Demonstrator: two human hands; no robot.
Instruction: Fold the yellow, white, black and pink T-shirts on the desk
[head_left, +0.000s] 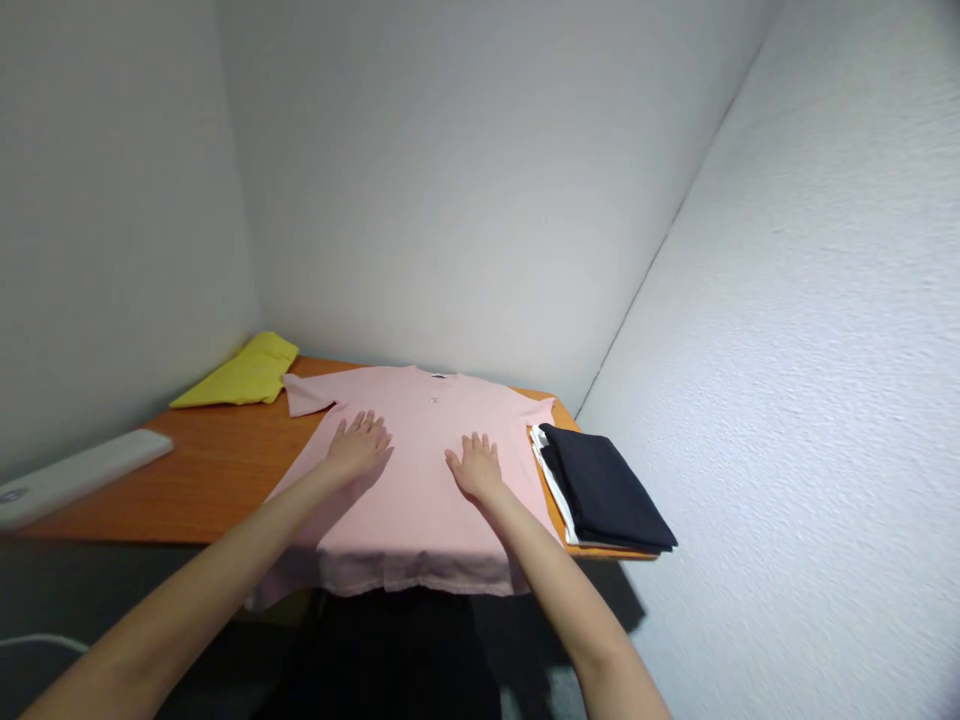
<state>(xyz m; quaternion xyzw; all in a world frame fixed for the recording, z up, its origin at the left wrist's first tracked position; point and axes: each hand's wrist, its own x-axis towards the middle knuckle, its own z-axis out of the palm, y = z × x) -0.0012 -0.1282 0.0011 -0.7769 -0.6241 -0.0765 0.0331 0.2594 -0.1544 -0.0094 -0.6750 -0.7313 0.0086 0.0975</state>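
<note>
A pink T-shirt [420, 480] lies spread out on the wooden table, its neckline toward the back wall and its hem hanging over the front edge. A small mark shows on its chest. My left hand [360, 445] is over the left part of the shirt, palm down, with fingers stretched and slightly apart. Over the right part is my right hand [477, 467], also palm down with its fingers spread. Neither hand grips the cloth. Whether the palms press on it or hover just above is hard to tell.
A folded stack of dark and white clothes [600, 485] sits at the table's right edge. A yellow folded cloth [247, 375] lies at the back left. Nearer on the left is a long white object [90, 475] on the table [210, 470]. Walls stand behind and on both sides.
</note>
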